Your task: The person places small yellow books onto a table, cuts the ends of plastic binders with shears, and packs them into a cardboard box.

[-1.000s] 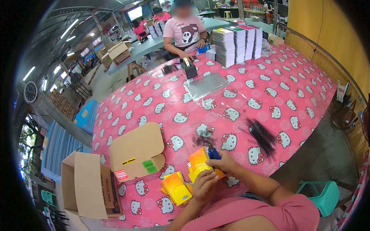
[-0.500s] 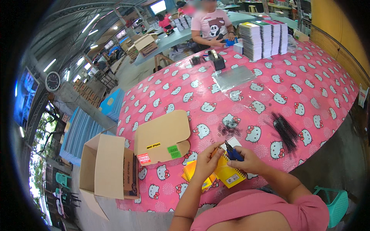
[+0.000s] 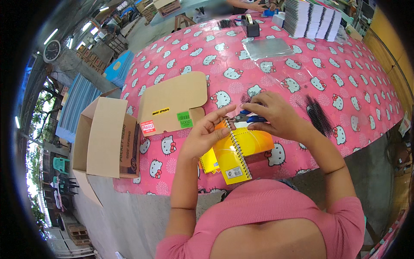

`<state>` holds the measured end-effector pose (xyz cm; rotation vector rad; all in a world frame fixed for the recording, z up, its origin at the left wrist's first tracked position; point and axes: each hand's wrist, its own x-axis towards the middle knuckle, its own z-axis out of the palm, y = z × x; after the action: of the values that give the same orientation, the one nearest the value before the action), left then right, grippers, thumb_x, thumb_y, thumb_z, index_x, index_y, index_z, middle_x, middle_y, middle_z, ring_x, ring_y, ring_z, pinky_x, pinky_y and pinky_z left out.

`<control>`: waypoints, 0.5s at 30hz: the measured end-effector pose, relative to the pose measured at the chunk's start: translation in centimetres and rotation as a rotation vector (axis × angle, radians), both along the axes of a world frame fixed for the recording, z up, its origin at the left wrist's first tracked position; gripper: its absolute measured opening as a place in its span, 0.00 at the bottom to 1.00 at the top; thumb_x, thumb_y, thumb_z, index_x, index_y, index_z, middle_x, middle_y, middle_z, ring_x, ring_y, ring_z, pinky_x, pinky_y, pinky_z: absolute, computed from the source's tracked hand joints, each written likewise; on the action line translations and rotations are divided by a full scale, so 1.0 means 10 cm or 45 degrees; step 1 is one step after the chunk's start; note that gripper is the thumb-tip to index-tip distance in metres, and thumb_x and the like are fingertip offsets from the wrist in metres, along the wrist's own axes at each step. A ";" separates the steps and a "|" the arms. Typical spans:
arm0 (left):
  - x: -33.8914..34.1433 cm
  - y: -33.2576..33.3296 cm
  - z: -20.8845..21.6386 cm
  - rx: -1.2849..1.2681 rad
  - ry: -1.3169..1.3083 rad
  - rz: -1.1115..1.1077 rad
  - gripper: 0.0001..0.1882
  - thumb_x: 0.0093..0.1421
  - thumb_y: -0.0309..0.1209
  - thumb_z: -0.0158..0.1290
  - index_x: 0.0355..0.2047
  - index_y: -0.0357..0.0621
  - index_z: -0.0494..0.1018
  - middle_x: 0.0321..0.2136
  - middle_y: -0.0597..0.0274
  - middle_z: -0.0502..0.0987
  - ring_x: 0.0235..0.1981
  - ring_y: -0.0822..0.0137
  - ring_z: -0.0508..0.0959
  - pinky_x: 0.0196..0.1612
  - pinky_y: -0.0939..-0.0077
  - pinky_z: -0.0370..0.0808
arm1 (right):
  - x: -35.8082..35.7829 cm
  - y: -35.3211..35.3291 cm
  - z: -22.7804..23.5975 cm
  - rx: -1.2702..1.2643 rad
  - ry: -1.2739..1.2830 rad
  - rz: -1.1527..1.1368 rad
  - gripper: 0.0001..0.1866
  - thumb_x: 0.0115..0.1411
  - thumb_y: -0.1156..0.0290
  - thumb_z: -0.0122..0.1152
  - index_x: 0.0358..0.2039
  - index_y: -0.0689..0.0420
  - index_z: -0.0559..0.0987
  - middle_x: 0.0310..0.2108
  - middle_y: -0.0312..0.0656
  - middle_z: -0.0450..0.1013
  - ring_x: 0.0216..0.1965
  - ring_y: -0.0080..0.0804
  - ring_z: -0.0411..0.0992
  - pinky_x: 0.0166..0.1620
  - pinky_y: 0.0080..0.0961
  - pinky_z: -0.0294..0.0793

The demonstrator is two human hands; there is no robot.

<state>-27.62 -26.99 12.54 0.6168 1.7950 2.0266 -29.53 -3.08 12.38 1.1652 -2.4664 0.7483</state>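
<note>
A yellow spiral notebook stands tilted in front of me with its cover spread, a black coil running down its bound edge. The thumb and fingers of my left hand hold its upper corner. My right hand is closed round blue-handled pliers, whose jaws are at the top end of the coil. Under and beside the notebook lie more yellow notebooks, partly hidden by it and my left hand. Loose black coils lie just beyond my right hand, which covers part of them.
An open cardboard box stands at the left, beside a flat cardboard piece with stickers. Black coils lie at the right. Farther off are a plastic sheet, a tape dispenser, notebook stacks and another person's hands.
The view has tipped down. The notebook has been turned with its coil running away from me and its cover spread. The pliers have come to the coil's far end.
</note>
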 end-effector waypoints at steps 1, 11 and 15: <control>0.01 0.00 -0.02 -0.022 0.039 0.038 0.29 0.56 0.28 0.55 0.57 0.35 0.60 0.48 0.62 0.69 0.43 0.74 0.71 0.47 0.81 0.67 | 0.00 -0.02 0.01 0.020 0.089 0.019 0.22 0.51 0.54 0.61 0.44 0.52 0.72 0.37 0.43 0.67 0.40 0.40 0.66 0.43 0.36 0.63; 0.06 -0.02 0.06 0.009 -0.099 -0.021 0.29 0.55 0.25 0.55 0.57 0.33 0.59 0.53 0.59 0.67 0.43 0.74 0.72 0.48 0.81 0.68 | -0.02 -0.04 0.14 0.103 0.342 -0.023 0.22 0.49 0.56 0.63 0.43 0.50 0.72 0.37 0.39 0.67 0.41 0.37 0.65 0.44 0.35 0.63; 0.03 -0.02 0.02 0.038 -0.085 -0.041 0.29 0.55 0.24 0.54 0.57 0.33 0.59 0.53 0.58 0.67 0.46 0.74 0.72 0.49 0.80 0.68 | -0.05 -0.02 0.13 0.196 0.344 0.004 0.21 0.47 0.55 0.64 0.39 0.50 0.72 0.33 0.37 0.67 0.38 0.34 0.66 0.40 0.33 0.65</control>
<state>-27.34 -27.22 12.76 0.5759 1.7096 2.0317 -30.04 -3.28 13.71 1.2339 -2.3270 0.3767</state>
